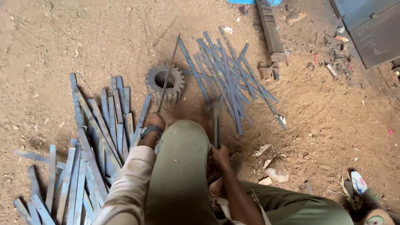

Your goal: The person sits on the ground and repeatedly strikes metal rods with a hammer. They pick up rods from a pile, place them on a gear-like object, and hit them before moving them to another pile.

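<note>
My left hand (154, 121) grips a long thin metal strip (168, 73) that slants up across a large toothed gear (165, 83) lying flat on the dirt. My right hand (220, 155) grips the handle of a hammer (216, 121), whose blurred head hovers right of the gear, above the ground. A watch sits on my left wrist. My bent knee in green trousers (180, 166) is between the two hands.
A pile of blue-grey flat metal strips (89, 150) lies to the left, and a fanned pile of thinner strips (227, 71) to the right of the gear. A steel bar (270, 29), scrap bits, a dark metal sheet (373, 29) and stones lie farther right.
</note>
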